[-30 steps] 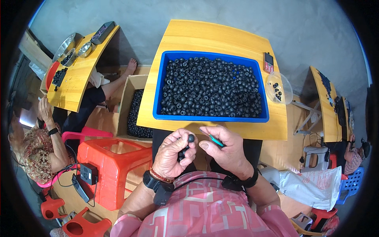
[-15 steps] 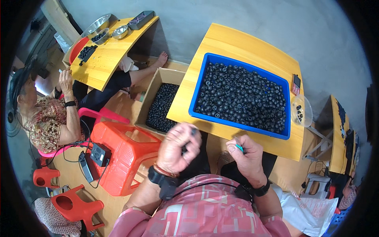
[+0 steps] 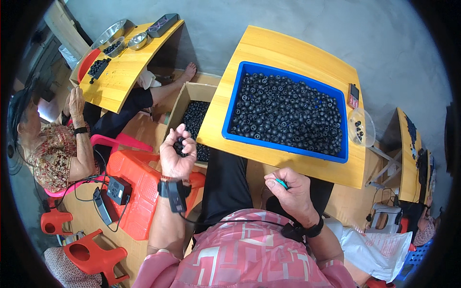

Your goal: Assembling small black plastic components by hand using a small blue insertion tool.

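Note:
My left hand [image 3: 176,161] is turned palm up with its fingers curled around several black round pieces [image 3: 181,145], in front of the cardboard box [image 3: 174,117], which holds many small black pieces [image 3: 194,114]. Over my lap, my right hand [image 3: 295,194] pinches a small tool with a teal handle [image 3: 283,184]; its working end cannot be made out. Ahead of both hands, a blue plastic tray [image 3: 283,148] lies on the yellow table [image 3: 293,45], filled with black round pieces with holes [image 3: 288,113].
At the table's right edge are a clear plastic bowl [image 3: 369,132] with a few black pieces and a mobile phone [image 3: 354,96]. A red plastic stool [image 3: 129,177] bearing black devices stands at my left. Beyond it a co-worker [image 3: 55,149] sits at another yellow table [image 3: 113,84].
My left hand has moved left, away from my right hand and toward the cardboard box, its palm turning up. My right hand has shifted slightly down, still holding the teal-handled tool.

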The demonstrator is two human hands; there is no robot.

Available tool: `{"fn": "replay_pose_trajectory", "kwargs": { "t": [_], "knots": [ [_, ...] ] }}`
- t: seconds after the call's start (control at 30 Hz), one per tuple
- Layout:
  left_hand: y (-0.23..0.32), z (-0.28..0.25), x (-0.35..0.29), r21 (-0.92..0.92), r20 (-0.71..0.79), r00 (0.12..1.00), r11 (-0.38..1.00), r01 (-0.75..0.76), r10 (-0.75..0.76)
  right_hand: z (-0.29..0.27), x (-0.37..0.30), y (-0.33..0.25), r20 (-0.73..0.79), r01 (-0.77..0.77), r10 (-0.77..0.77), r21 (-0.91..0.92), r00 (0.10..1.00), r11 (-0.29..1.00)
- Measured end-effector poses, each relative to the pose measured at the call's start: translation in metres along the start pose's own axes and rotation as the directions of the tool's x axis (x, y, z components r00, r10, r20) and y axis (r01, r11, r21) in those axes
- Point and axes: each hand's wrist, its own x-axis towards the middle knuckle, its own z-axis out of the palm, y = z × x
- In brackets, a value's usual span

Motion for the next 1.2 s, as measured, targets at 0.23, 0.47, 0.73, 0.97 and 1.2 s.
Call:
{"fn": "replay_pose_trajectory", "kwargs": {
  "t": [0.23, 0.47, 0.73, 0.97, 1.2],
  "knots": [
    [-0.075, 0.055, -0.056, -0.194, 0.319, 0.904, 0.914, 0.357, -0.286, -0.003, 0.002, -0.023, -0.005, 0.014, -0.014, 0.043, 1.0, 0.999],
    [-0.129, 0.059, -0.067, 0.029, 0.39, 0.815, 0.89, 0.455, -0.429, 0.006, 0.013, -0.015, 0.04, 0.307, -0.305, -0.063, 0.951, 0.949],
    [-0.141, 0.062, -0.073, 0.068, 0.302, 0.853, 0.902, 0.427, -0.426, -0.002, 0.009, -0.006, 0.089, 0.417, -0.411, -0.317, 0.907, 0.852],
    [-0.141, 0.048, -0.07, 0.108, 0.158, 0.847, 0.861, 0.497, -0.508, 0.003, 0.006, 0.005, -0.242, 0.177, -0.17, 0.008, 0.955, 0.984],
    [-0.146, 0.054, -0.089, 0.335, 0.203, 0.85, 0.85, 0.406, -0.486, 0.002, 0.007, 0.023, -0.28, 0.286, -0.303, -0.099, 0.911, 0.953]
  ]
}}
